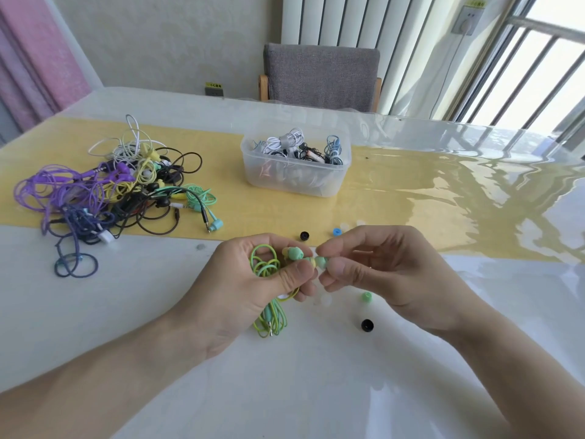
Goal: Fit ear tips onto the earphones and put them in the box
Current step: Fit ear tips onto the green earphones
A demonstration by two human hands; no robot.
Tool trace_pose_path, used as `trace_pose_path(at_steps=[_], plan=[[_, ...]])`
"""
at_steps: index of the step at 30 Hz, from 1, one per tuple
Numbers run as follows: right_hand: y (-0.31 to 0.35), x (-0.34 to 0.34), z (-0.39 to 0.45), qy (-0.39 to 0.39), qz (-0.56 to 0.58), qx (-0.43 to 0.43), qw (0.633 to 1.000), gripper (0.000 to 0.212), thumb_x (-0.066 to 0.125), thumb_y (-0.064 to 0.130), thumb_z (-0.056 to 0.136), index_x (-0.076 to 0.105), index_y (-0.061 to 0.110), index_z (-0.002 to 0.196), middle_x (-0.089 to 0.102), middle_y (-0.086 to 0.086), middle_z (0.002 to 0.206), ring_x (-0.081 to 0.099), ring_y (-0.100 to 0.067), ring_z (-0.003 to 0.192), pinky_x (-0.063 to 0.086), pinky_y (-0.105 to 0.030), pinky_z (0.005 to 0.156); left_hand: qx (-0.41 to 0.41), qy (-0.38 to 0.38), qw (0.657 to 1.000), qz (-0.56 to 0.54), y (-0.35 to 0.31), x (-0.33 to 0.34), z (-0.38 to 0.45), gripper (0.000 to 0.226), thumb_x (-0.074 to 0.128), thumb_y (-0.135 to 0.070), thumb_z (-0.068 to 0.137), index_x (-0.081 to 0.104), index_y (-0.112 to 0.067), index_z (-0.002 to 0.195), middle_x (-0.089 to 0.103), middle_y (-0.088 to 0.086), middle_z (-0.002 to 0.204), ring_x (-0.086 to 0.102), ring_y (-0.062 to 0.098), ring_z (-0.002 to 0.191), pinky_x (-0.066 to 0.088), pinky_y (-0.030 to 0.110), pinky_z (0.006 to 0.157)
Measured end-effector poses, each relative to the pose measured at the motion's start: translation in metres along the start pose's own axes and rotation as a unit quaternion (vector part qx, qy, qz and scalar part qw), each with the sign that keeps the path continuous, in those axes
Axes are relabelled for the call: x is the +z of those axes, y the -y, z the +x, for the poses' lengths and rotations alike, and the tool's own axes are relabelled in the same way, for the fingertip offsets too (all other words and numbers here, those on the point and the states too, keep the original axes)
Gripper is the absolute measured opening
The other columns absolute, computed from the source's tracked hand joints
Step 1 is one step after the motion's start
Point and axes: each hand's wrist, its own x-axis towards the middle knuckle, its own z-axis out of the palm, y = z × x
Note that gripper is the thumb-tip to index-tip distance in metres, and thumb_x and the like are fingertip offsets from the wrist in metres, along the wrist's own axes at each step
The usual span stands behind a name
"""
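My left hand (253, 280) grips a green earphone (296, 253) with its coiled green cable (266, 264) looped through the fingers and hanging down to the table. My right hand (373, 267) pinches a pale green ear tip (321, 262) against the earbud's yellow nozzle, right where the two hands meet. A clear plastic box (296, 175) holding several bundled earphones stands behind the hands on the yellow runner. Loose ear tips lie around: green (366, 296), black (367, 325), black (304, 236), blue (337, 231).
A tangled pile of purple, yellow, black, white and mint earphones (107, 188) covers the left of the table. A grey chair (321, 76) stands beyond the far edge. The table has a glossy transparent cover; a window is at the right.
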Motion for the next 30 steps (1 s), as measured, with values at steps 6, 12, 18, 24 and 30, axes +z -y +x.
trace_pose_path(at_steps=[6,12,18,24,30], plan=[[0.0004,0.0015,0.0009,0.019,0.006,0.014,1.0,0.017,0.07,0.011,0.082,0.071,0.0,0.095,0.072,-0.011,0.077,0.068,-0.022,0.071,0.055,-0.026,0.069,0.006,0.028,1.0,0.014,0.0006,0.0007,-0.0015,0.026,0.07,-0.018,0.072,0.066,0.001,0.089,0.068,0.009,0.069,0.062,0.02,0.059,0.049,0.023,0.056],[0.0028,-0.0009,0.0005,0.02,0.014,0.019,1.0,0.011,0.074,0.012,0.078,0.074,0.006,0.087,0.072,-0.018,0.077,0.069,-0.028,0.072,0.057,-0.03,0.07,0.009,0.012,1.0,0.007,0.0022,-0.0023,0.0005,0.024,0.07,-0.021,0.073,0.066,-0.002,0.087,0.065,0.008,0.069,0.06,0.02,0.059,0.049,0.025,0.058],[0.0021,0.002,0.0001,0.033,0.015,0.018,0.999,0.011,0.077,0.01,0.074,0.075,0.006,0.084,0.073,-0.018,0.077,0.07,-0.026,0.07,0.057,-0.03,0.069,0.012,0.034,0.999,0.013,0.002,-0.0012,-0.0008,0.024,0.069,-0.021,0.074,0.066,0.0,0.087,0.065,0.009,0.067,0.06,0.02,0.058,0.048,0.026,0.058],[0.0033,0.0014,-0.0006,0.036,0.016,0.03,0.999,0.017,0.078,0.012,0.07,0.079,0.004,0.085,0.076,-0.019,0.082,0.072,-0.026,0.073,0.059,-0.032,0.07,0.015,0.043,0.999,0.016,0.0022,-0.0023,-0.0007,0.024,0.068,-0.02,0.074,0.066,-0.001,0.087,0.065,0.009,0.066,0.06,0.019,0.057,0.048,0.026,0.058],[0.0048,0.0011,-0.0008,0.044,0.035,0.053,0.997,0.022,0.073,0.012,0.075,0.08,0.004,0.094,0.076,-0.021,0.086,0.075,-0.027,0.079,0.06,-0.031,0.074,0.019,0.037,0.999,0.011,0.0028,-0.0028,-0.0002,0.022,0.068,-0.02,0.075,0.065,-0.001,0.086,0.064,0.008,0.065,0.058,0.02,0.057,0.048,0.027,0.058]])
